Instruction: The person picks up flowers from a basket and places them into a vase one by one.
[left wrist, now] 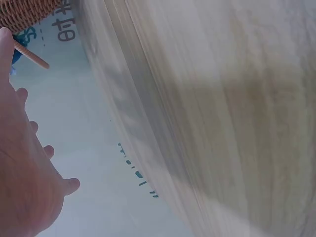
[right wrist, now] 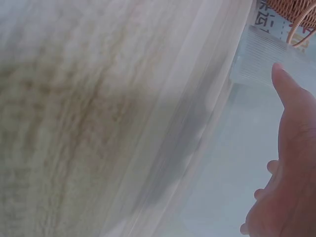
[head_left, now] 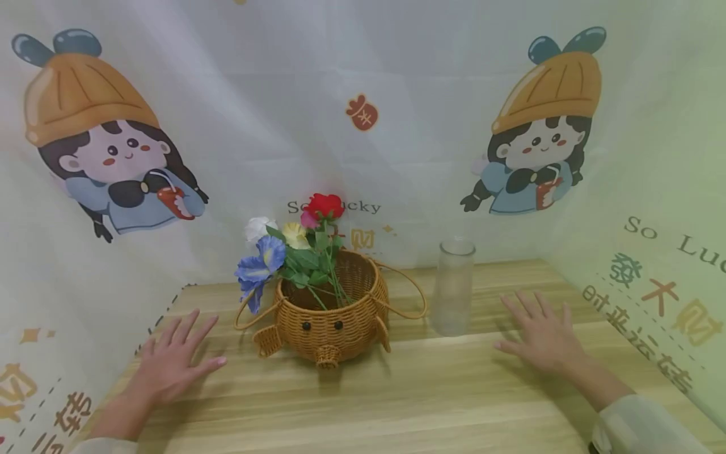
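A brown wicker basket (head_left: 326,334) with a pig's face stands mid-table, its two loop handles hanging out to the sides. Artificial flowers lean out of its left side: a red rose (head_left: 326,206), a blue iris (head_left: 255,268), a white bloom (head_left: 261,229) and a yellow one (head_left: 295,235). Right of the basket, a clear ribbed glass vase (head_left: 452,290) stands upright. My left hand (head_left: 172,362), fingers spread, is left of the basket and holds nothing. Over the right side of the table my right hand (head_left: 539,331) is likewise spread and bare, nearest the vase.
The wood-grain table (head_left: 397,403) has printed cloth (head_left: 414,126) hanging behind it and along both sides. That cloth shows cartoon figures in orange hats and lettering. The vase stands close to the basket's right handle (head_left: 416,296).
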`<state>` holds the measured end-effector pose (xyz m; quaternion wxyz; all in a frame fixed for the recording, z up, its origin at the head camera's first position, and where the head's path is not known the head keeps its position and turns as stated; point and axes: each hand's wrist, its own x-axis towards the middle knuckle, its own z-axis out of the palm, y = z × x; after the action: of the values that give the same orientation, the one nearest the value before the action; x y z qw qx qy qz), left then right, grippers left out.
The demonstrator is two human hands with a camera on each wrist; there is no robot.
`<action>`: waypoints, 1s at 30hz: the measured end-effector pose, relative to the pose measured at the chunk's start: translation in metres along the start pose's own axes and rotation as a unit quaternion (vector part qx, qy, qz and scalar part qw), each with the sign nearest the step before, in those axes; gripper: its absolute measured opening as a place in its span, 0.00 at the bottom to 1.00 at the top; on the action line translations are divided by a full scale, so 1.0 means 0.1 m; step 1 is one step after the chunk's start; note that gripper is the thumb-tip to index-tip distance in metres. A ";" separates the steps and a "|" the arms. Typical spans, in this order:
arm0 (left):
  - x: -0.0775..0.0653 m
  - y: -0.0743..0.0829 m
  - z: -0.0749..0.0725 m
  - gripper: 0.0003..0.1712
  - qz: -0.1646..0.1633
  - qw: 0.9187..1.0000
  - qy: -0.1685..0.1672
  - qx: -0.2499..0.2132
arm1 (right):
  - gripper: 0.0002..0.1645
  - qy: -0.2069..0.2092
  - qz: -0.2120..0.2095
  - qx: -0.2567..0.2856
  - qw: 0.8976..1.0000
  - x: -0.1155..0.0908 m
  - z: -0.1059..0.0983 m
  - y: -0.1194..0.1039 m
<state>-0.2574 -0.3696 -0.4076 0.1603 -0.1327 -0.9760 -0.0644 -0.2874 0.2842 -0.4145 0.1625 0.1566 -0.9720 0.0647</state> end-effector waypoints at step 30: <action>0.05 0.32 -0.07 0.47 0.068 0.995 0.062 -0.034 | 0.54 0.066 -0.029 0.025 0.997 0.11 -0.08 -0.16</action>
<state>-0.2513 -0.3393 -0.3970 0.2196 -0.1995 -0.9503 -0.0948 -0.2902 0.2672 -0.4022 0.2239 0.1841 -0.9524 0.0945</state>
